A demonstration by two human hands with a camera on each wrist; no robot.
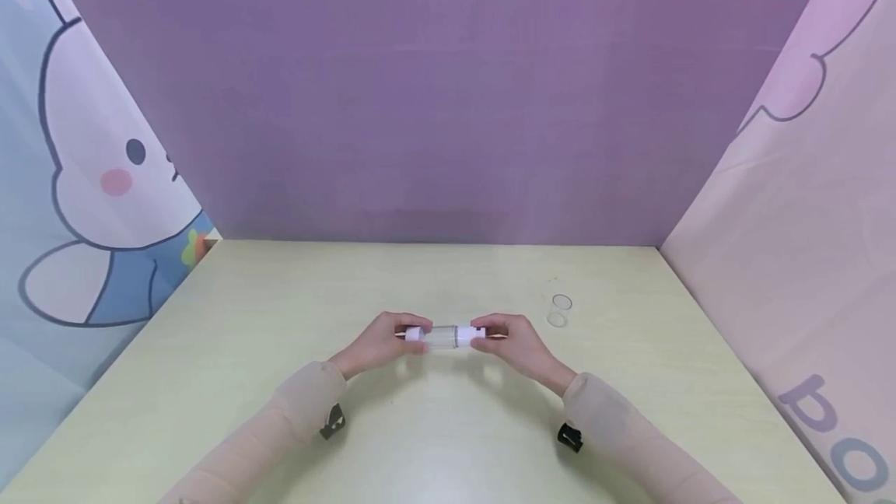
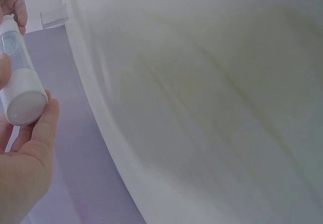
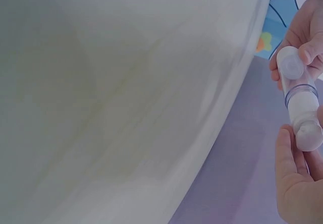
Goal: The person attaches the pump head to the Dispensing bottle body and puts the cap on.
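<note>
A small clear bottle (image 1: 441, 337) with white ends is held level between both hands, close over the middle of the table. My left hand (image 1: 378, 344) grips its white base (image 2: 25, 100) between thumb and fingers. At the other end, my right hand (image 1: 521, 346) pinches the white pump top (image 3: 309, 135). The right wrist view shows a dark ring (image 3: 301, 89) where the clear body meets the white collar. Part of the base and pump top is hidden behind fingers. To the right of my right hand lies a clear cap (image 1: 562, 302), apart from it.
The pale wooden table (image 1: 448, 449) ends at a purple panel (image 1: 448, 99) behind. Printed cloths stand along the left side (image 1: 84, 201) and right side (image 1: 791, 255). Dark wrist mounts (image 1: 570, 437) hang below both sleeves.
</note>
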